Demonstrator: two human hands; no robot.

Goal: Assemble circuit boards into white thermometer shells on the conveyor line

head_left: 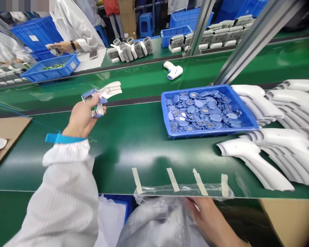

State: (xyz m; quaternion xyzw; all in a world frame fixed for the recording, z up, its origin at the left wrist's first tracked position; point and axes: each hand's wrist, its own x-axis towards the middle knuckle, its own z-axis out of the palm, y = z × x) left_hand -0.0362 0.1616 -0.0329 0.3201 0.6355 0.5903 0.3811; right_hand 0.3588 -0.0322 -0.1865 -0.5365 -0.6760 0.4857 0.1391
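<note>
My left hand [83,115] is raised over the green bench, its fingers closed round a small blue and white assembly with green circuit board [94,104]. A white shell-like piece [112,89] sticks out from it to the right; where the two join is hard to make out. Below the bench's front edge, my right hand [202,209] reaches into or behind a clear plastic bag [164,212]. Its fingers are mostly hidden there. The bag hangs from the edge by several strips of tape [172,179].
A blue tray [167,128] of blue oval parts stands right of centre. White thermometer shells [252,157] are stacked at the right. Across the rail, a white thermometer [173,70] lies on the green belt. A metal post [254,41] slants above. Co-workers' sleeves [74,27] show at the back.
</note>
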